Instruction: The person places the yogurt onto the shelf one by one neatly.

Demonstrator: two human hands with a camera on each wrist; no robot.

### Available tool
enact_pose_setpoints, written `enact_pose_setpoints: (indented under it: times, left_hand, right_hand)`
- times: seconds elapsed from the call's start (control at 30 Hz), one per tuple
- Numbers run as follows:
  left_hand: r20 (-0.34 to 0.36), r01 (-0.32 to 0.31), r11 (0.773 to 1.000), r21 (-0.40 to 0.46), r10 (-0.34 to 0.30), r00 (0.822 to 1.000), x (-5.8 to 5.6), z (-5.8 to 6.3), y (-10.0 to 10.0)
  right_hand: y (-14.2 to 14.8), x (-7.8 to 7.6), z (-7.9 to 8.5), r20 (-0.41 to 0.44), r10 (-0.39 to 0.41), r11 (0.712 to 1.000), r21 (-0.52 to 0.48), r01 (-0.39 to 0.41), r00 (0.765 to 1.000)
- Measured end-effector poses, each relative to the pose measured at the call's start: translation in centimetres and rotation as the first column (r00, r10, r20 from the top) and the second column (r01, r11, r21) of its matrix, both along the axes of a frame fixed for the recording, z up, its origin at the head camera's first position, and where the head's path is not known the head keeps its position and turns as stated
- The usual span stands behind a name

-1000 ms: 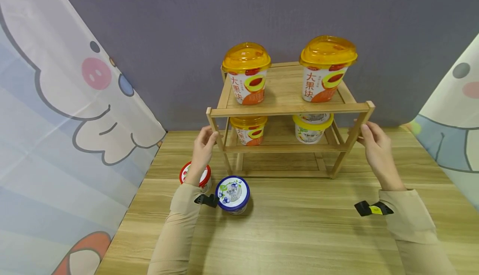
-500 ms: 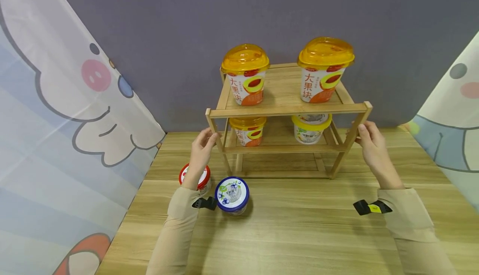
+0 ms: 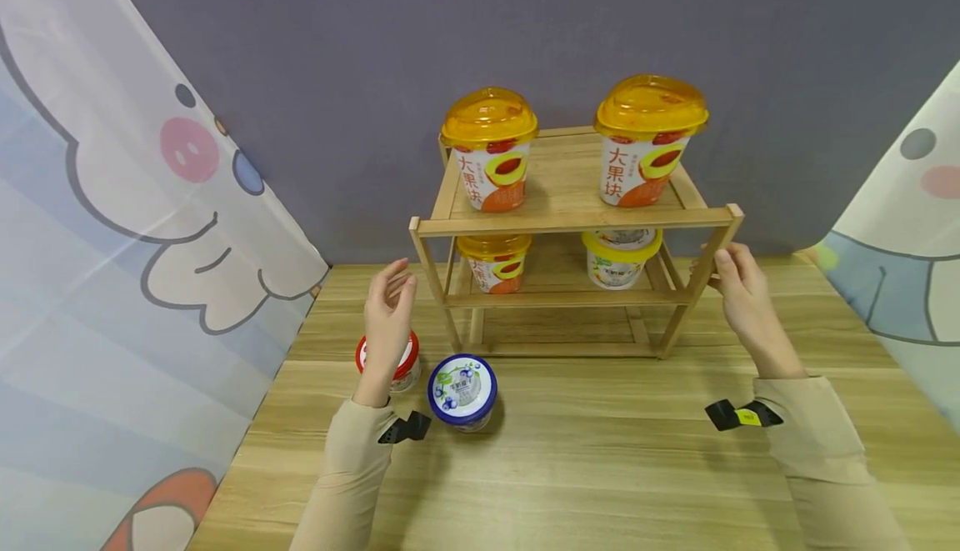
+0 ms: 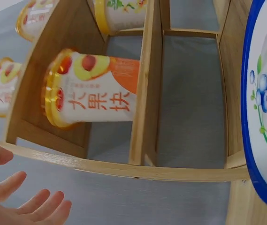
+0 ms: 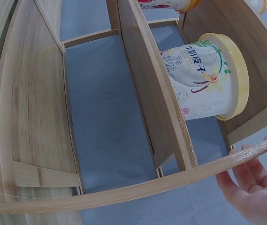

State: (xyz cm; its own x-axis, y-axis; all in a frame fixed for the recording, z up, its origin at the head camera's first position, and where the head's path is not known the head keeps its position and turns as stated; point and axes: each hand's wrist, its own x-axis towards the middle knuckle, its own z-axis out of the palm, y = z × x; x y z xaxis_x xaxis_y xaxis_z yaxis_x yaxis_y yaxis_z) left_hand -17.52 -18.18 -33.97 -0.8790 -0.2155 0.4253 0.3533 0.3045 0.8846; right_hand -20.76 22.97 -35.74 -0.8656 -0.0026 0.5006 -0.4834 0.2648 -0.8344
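A wooden three-tier shelf rack (image 3: 566,184) stands on the table. My right hand (image 3: 746,305) grips its right front post, thumb in front and fingers behind; in the right wrist view several fingertips (image 5: 246,146) show past the post. My left hand (image 3: 387,318) is just off the left front post, fingers loosely bent and holding nothing. Two tall fruit yogurt cups with orange domed lids, a left one (image 3: 491,172) and a right one (image 3: 641,167), stand on the top tier. On the middle tier are a similar cup (image 3: 498,274) and white tubs with yellow rims (image 3: 617,269).
Before the rack's left side stands a blue-lidded tub (image 3: 462,391). A red-lidded tub (image 3: 406,374) is beside it, partly hidden by my left wrist. A grey wall (image 3: 360,117) rises behind, with cartoon curtains (image 3: 112,284) at both sides.
My left hand has let go of the rack's left post and moved slightly left, its fingers loosening. My right hand stays on the right post. The cups have not moved on the rack.
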Motion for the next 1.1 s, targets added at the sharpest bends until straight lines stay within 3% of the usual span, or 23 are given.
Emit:
enact_pose_setpoints:
  times: [0.23, 0.4, 0.57, 0.73, 0.97, 1.1]
  left_hand:
    - [-0.115, -0.008, 0.992, -0.126, -0.006, 0.993, 2.0, -0.2, 0.2]
    - [-0.161, 0.003, 0.960, -0.280, -0.050, 0.986, 3.2, -0.9, 0.2]
    - [-0.089, 0.060, 0.914, -0.402, -0.104, 0.991, 4.0, -1.7, 0.0]
    - [0.012, 0.130, 0.876, -0.464, -0.141, 0.990, 4.6, -2.8, -0.3]
    - [0.138, 0.218, 0.810, -0.544, -0.170, 0.976, 5.3, -4.5, -0.7]
    - [0.255, 0.282, 0.764, -0.580, -0.159, 0.954, 5.7, -5.3, -0.7]
  right_hand:
    - [0.0, -0.1, -0.1, 0.001, 0.022, 0.999, -0.026, -0.022, 1.000]
    - [-0.1, -0.1, -0.2, 0.003, 0.011, 1.000, -0.025, -0.010, 1.000]
    - [0.0, -0.1, -0.1, 0.005, -0.002, 1.000, -0.011, 0.002, 1.000]
    - [0.0, -0.1, -0.1, 0.003, 0.002, 1.000, -0.017, -0.002, 1.000]
    - [0.1, -0.1, -0.2, 0.008, 0.014, 1.000, -0.021, -0.014, 1.000]
    - [0.1, -0.1, -0.1, 0.013, 0.006, 1.000, -0.013, -0.006, 1.000]
